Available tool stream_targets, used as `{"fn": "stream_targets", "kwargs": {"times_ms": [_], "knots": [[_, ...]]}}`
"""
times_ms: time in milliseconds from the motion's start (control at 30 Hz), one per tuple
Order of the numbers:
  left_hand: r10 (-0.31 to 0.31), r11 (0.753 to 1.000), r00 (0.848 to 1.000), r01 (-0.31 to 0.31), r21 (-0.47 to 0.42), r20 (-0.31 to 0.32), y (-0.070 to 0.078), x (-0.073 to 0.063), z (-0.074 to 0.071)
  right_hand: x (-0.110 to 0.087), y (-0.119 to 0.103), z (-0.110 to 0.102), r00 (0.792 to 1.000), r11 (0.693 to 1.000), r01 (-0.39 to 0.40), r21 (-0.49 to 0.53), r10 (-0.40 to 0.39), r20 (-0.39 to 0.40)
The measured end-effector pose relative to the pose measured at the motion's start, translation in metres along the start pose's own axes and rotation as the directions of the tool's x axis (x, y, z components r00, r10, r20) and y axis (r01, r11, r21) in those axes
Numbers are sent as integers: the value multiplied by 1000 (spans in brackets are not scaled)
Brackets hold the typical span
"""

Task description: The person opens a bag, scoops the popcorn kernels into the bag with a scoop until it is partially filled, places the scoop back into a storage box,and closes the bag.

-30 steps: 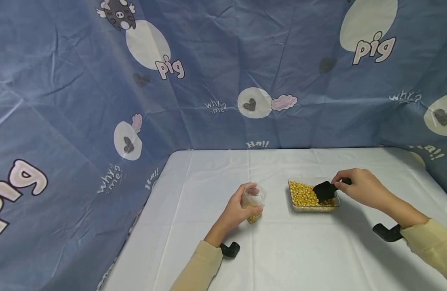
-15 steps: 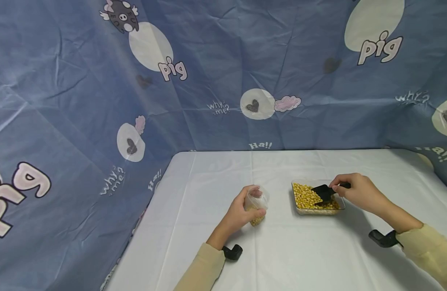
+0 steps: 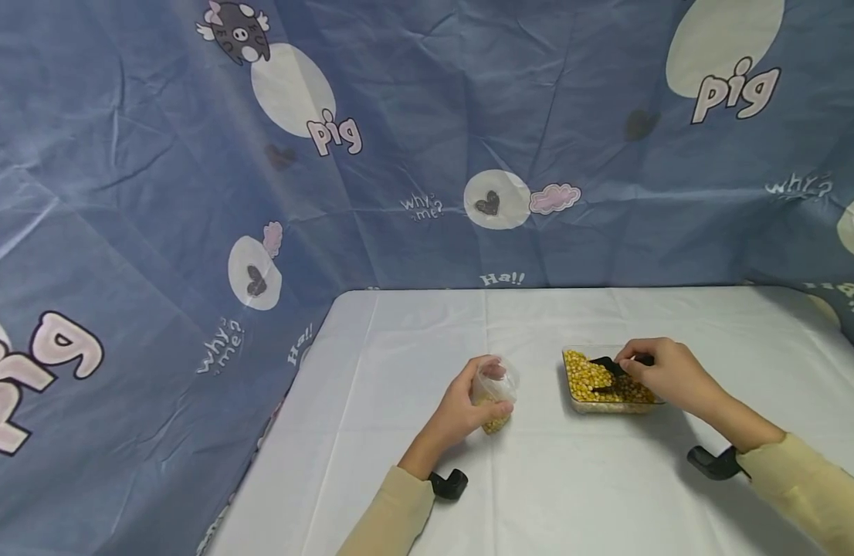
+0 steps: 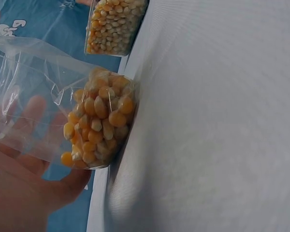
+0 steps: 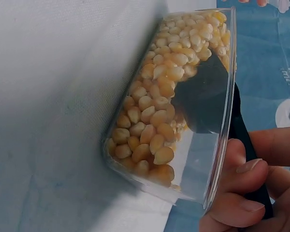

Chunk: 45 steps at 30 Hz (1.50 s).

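Left hand (image 3: 462,408): curled around a clear plastic bag (image 3: 506,376), whose corn kernels (image 4: 99,116) sat mostly below the grip. Clear rectangular container (image 3: 611,408): stood rightward on white cloth (image 3: 559,479), holding loose kernels (image 3: 584,378). Black scoop (image 3: 611,365): blade lay among these, handle pinched by right hand (image 3: 670,372).

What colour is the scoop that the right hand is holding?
The scoop is black; it shows best in the right wrist view.
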<state>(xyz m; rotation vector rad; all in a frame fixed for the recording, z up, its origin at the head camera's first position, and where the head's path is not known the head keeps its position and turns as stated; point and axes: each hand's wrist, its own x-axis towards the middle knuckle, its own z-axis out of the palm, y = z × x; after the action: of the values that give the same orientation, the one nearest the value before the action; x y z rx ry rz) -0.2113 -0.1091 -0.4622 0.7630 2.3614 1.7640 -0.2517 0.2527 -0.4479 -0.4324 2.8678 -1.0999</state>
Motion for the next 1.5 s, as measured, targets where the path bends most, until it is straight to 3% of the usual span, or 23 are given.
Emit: {"fn": "stream_targets", "kwargs": {"times_ms": [533, 800, 1133, 1500], "knots": [[6, 1000, 1000, -6, 6, -19, 4, 0, 0, -3, 1, -5, 998, 995, -47, 86, 44, 35], [6, 1000, 1000, -6, -3, -16, 2, 0, -1, -11, 13, -8, 999, 993, -40, 112, 41, -9], [6, 1000, 1000, -6, 9, -17, 1, -1, -2, -24, 16, -16, 995, 982, -83, 170, 91, -42], [-1, 1000, 1000, 1, -1, -11, 2, -1, 0, -35, 21, -19, 986, 951, -135, 278, 156, -56]]}}
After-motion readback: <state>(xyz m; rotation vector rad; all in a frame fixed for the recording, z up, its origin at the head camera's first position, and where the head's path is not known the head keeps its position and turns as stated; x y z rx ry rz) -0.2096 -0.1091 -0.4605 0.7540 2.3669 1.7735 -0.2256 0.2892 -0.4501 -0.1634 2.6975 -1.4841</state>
